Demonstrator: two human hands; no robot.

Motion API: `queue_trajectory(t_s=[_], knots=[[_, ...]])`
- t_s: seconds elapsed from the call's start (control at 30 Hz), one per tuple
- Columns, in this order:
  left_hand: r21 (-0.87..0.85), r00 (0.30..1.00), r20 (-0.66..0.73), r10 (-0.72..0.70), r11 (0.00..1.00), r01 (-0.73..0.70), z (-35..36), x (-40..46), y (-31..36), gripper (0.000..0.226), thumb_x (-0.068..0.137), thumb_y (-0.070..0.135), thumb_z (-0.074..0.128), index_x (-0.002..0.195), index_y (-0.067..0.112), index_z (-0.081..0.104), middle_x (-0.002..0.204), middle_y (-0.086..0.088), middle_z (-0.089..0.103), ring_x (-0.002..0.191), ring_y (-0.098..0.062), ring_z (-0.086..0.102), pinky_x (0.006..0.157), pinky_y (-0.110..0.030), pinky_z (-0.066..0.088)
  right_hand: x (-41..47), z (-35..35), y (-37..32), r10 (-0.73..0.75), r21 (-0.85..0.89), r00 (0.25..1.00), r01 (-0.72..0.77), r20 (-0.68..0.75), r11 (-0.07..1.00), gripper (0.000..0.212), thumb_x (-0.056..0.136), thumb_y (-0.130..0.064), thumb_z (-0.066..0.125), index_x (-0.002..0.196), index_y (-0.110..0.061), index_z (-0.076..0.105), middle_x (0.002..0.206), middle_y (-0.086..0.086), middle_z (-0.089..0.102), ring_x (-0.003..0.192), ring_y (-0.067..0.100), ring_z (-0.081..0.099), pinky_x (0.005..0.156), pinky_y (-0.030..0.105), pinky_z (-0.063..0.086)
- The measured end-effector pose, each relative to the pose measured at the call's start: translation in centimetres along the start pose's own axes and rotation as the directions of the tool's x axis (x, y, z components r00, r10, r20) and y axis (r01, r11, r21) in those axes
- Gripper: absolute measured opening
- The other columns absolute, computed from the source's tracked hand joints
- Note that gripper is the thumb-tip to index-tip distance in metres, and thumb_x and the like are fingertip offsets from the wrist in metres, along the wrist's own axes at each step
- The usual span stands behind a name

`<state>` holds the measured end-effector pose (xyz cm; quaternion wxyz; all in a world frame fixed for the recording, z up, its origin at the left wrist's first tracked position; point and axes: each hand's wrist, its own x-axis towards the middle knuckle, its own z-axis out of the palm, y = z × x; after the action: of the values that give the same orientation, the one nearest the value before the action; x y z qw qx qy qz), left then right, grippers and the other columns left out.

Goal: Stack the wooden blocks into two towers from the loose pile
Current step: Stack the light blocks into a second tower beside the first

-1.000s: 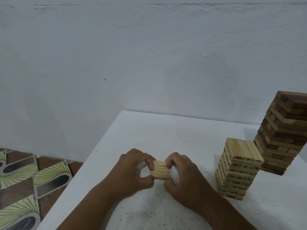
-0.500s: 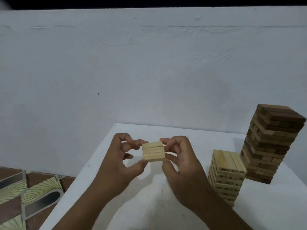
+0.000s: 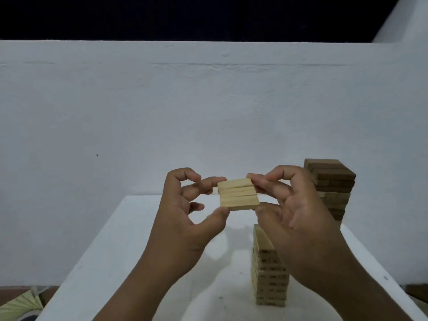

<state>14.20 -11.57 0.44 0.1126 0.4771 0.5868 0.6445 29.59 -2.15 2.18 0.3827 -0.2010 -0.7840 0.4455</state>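
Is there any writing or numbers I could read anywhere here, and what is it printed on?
Light tower: dark printed marks on the block sides, too small and blurred to read.
Dark tower: no marks visible.
Light blocks held between left hand and right hand: no marks on the faces that show.
White table and wall: no text.

White table point(image 3: 120, 262) filling the lower frame; pale plastered wall point(image 3: 162, 112) behind; patterned floor tile point(image 3: 18, 304) at lower left; dark band point(image 3: 185, 17) across the top.
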Motion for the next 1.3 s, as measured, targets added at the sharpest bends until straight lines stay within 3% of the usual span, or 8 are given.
queue_trajectory(t_s=[0.13, 0.3, 0.47, 0.63, 0.8, 1.03, 1.17, 1.3], knots=[[0.08, 0.998, 0.06, -0.023, 0.997, 0.018, 2.6, 0.1, -0.4, 0.051, 0.071, 0.031, 0.071, 0.108, 0.029, 0.035, 0.112, 0.019, 0.071, 0.111, -0.009, 0.057, 0.09, -0.032, 0.041, -0.8, -2.3, 1.4, 0.053, -0.094, 0.998, -0.055, -0.02, 0.994, 0.044, 0.091, -0.013, 0.06, 0.102, -0.05, 0.039, 0.122, -0.029, 0.059, 0.111, 0.008, 0.056, 0.086, 0.03, 0.049], [0.136, 0.991, 0.112, -0.067, 0.989, 0.052, 4.8, -0.6, -1.6, 0.051, 0.07, 0.035, 0.07, 0.107, 0.033, 0.035, 0.112, 0.026, 0.069, 0.115, 0.0, 0.054, 0.091, -0.028, 0.039, -2.0, -3.6, 3.3, 0.09, -0.165, 0.995, -0.095, -0.034, 0.982, 0.044, 0.088, -0.013, 0.063, 0.104, -0.047, 0.039, 0.121, -0.031, 0.059, 0.12, 0.0, 0.049, 0.1, 0.035, 0.042], [0.157, 0.987, 0.122, -0.103, 0.984, 0.083, 5.8, -1.3, -2.6, 0.048, 0.071, 0.03, 0.069, 0.104, 0.036, 0.035, 0.113, 0.028, 0.067, 0.116, 0.004, 0.053, 0.095, -0.027, 0.039, -2.9, -4.1, 4.5, 0.124, -0.194, 0.991, -0.133, -0.057, 0.972, 0.046, 0.087, -0.009, 0.062, 0.105, -0.045, 0.04, 0.12, -0.034, 0.058, 0.12, -0.004, 0.048, 0.1, 0.039, 0.043], [0.159, 0.985, 0.124, -0.121, 0.982, 0.1, 6.1, -1.9, -3.1, 0.053, 0.065, 0.047, 0.065, 0.107, 0.036, 0.034, 0.115, 0.029, 0.066, 0.117, 0.006, 0.051, 0.093, -0.023, 0.038, -3.3, -3.7, 5.5, 0.167, -0.193, 0.984, -0.176, -0.062, 0.965, 0.046, 0.088, -0.02, 0.063, 0.106, -0.053, 0.034, 0.117, -0.043, 0.053, 0.113, -0.02, 0.041, 0.086, 0.011, 0.038], [0.169, 0.98, 0.129, -0.148, 0.978, 0.125, 6.1, -2.2, -3.5, 0.052, 0.07, 0.037, 0.067, 0.11, 0.038, 0.034, 0.117, 0.03, 0.065, 0.117, 0.005, 0.05, 0.095, -0.025, 0.039, -3.2, -3.5, 6.3, 0.201, -0.215, 0.978, -0.209, -0.057, 0.954, 0.044, 0.09, -0.021, 0.063, 0.11, -0.047, 0.034, 0.115, -0.042, 0.052, 0.107, -0.03, 0.034, 0.068, -0.006, 0.037], [0.154, 0.966, 0.145, -0.214, 0.969, 0.191, 6.2, -2.6, -3.4, 0.055, 0.069, 0.046, 0.065, 0.112, 0.055, 0.033, 0.123, 0.038, 0.056, 0.11, 0.009, 0.049, 0.089, -0.018, 0.039, -3.5, -3.6, 7.2, 0.187, -0.224, 0.981, -0.196, -0.061, 0.955, 0.045, 0.089, -0.021, 0.064, 0.112, -0.044, 0.034, 0.115, -0.043, 0.051, 0.105, -0.033, 0.032, 0.068, -0.008, 0.035], [0.134, 0.966, 0.168, -0.196, 0.975, 0.175, 6.2, -2.5, -3.2, 0.063, 0.06, 0.063, 0.063, 0.114, 0.063, 0.032, 0.132, 0.034, 0.051, 0.122, 0.0, 0.048, 0.098, -0.027, 0.042, -3.3, -3.8, 7.2, 0.174, -0.214, 0.984, -0.177, -0.033, 0.961, 0.051, 0.086, -0.029, 0.068, 0.116, -0.051, 0.034, 0.119, -0.045, 0.048, 0.112, -0.023, 0.039, 0.082, 0.006, 0.038], [0.055, 0.966, 0.149, -0.21, 0.977, 0.204, 6.0, -2.7, -3.4, 0.067, 0.065, 0.065, 0.055, 0.129, 0.055, 0.035, 0.14, 0.032, 0.044, 0.129, 0.006, 0.041, 0.103, -0.032, 0.04, -3.9, -4.1, 6.5, 0.223, 0.015, 0.974, -0.222, -0.028, 0.975, 0.045, 0.084, -0.042, 0.062, 0.118, -0.06, 0.038, 0.136, -0.031, 0.047, 0.126, -0.002, 0.044, 0.107, 0.037, 0.038]])
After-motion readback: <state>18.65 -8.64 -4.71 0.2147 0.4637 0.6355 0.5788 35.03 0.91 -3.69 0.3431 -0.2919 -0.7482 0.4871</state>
